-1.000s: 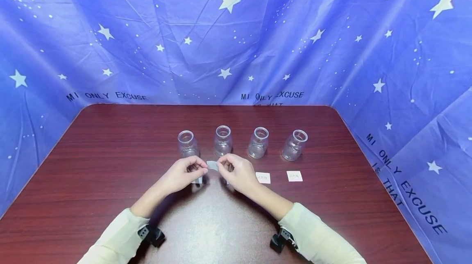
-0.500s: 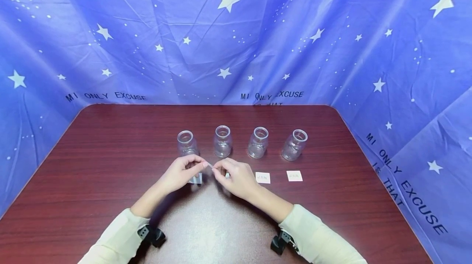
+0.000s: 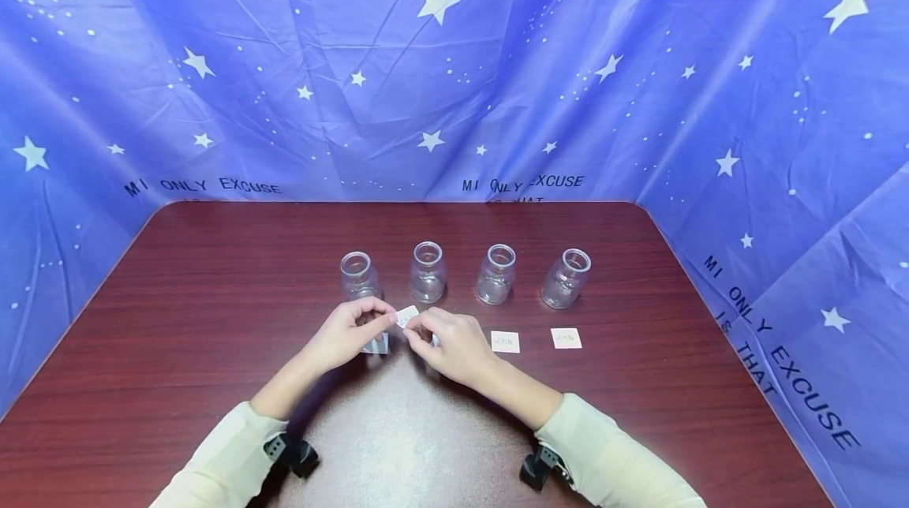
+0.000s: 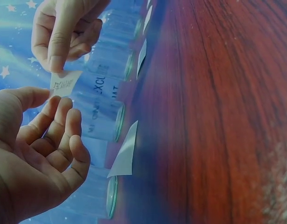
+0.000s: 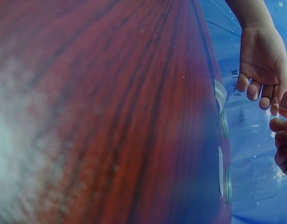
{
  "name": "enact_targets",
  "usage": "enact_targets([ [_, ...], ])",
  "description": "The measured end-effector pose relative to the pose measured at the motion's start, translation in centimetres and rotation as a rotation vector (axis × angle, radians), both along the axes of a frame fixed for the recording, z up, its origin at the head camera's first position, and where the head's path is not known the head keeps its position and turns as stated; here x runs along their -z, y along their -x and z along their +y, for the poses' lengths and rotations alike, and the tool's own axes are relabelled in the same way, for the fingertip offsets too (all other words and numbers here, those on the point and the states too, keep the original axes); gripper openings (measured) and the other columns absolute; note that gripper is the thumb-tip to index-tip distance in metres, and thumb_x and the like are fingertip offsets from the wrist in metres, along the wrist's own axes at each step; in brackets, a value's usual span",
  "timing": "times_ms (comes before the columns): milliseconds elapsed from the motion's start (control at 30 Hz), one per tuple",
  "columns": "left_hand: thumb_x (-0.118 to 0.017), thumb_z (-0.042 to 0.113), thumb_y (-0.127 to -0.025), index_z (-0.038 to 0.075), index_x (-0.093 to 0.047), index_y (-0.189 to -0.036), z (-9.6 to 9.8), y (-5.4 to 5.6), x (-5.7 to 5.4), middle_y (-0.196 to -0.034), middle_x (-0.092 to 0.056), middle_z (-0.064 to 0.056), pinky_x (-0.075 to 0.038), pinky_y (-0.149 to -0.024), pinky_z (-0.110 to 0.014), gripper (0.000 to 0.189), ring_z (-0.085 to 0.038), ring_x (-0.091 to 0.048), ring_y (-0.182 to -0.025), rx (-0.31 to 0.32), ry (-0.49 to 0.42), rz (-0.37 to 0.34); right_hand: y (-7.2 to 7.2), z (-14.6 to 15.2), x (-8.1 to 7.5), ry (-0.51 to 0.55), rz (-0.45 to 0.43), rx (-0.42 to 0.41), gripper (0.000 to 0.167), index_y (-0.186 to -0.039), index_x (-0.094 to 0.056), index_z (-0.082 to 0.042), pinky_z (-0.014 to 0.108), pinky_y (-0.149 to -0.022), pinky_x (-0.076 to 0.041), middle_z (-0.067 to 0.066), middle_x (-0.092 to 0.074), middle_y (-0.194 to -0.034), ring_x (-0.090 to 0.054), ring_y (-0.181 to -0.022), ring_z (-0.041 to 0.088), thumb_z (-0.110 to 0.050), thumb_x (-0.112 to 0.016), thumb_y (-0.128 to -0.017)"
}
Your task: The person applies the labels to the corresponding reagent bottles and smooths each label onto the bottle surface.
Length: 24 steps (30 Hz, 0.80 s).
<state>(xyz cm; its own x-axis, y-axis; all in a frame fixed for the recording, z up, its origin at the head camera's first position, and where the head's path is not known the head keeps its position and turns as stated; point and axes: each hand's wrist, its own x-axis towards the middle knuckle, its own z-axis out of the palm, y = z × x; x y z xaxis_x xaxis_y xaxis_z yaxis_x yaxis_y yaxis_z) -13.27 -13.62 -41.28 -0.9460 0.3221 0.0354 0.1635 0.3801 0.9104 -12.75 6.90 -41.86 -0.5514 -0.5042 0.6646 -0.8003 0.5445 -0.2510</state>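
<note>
A small white paper label [image 3: 406, 316] with handwritten marks is held up between both hands, in front of the jars. My left hand [image 3: 353, 332] pinches its left edge between thumb and forefinger; in the left wrist view the other fingers of the left hand [image 4: 45, 149] are loosely bent. At the opposite edge, my right hand [image 3: 454, 342] pinches the same label [image 4: 65, 84] with thumb and fingertips. Below the left hand a slip [image 3: 375, 345] is partly covered, and the right hand mostly hides another slip [image 3: 436, 341]. The right wrist view leaves the label hidden behind fingers.
Glass jars stand upright in a row behind the hands: a leftmost jar [image 3: 360, 279], a second [image 3: 428, 275], a third [image 3: 495, 279] and a rightmost jar [image 3: 565, 281]. Two written slips, one [image 3: 505, 341] and another [image 3: 566, 338], lie on the wooden table [image 3: 213, 271] to the right.
The label has turned from its plain side, through edge-on, to show its writing to the head camera. My right fingers have shifted slightly left and down; the jars stay put.
</note>
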Motion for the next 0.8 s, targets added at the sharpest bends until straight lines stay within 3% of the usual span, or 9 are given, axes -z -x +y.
enact_targets([
  [233, -0.059, 0.017, -0.09, 0.003, -0.065, -0.096, 0.14, 0.06, 0.0, -0.071, -0.061, -0.013, -0.039, -0.048, -0.02, 0.016, -0.016, -0.056, -0.062, -0.002, 0.0, 0.009, -0.11, 0.07, -0.01, -0.015, -0.061, -0.003, 0.007, -0.084, -0.067, -0.016, 0.008, -0.049, -0.031, -0.01, -0.056, -0.063, -0.051, -0.051, 0.004, -0.022, -0.064, -0.086],
  [633, -0.059, 0.011, -0.089, 0.005, -0.065, -0.09, -0.01, 0.03, 0.0, -0.067, -0.058, -0.003, -0.037, -0.047, -0.019, 0.009, -0.007, -0.05, -0.056, -0.005, 0.006, 0.057, -0.23, 0.13, 0.01, 0.001, -0.07, -0.008, 0.007, -0.086, -0.067, -0.016, 0.008, -0.05, -0.032, -0.011, -0.056, -0.063, -0.044, -0.053, -0.003, -0.022, -0.069, -0.083],
  [800, -0.06, 0.011, -0.088, 0.004, -0.065, -0.09, -0.01, 0.07, 0.19, -0.067, -0.058, -0.007, -0.039, -0.049, -0.019, 0.009, -0.006, -0.05, -0.056, 0.004, 0.001, 0.049, -0.2, 0.26, 0.16, 0.005, -0.062, -0.022, 0.01, -0.088, -0.066, -0.015, 0.009, -0.05, -0.034, -0.009, -0.058, -0.065, -0.048, -0.053, 0.001, -0.024, -0.069, -0.083],
])
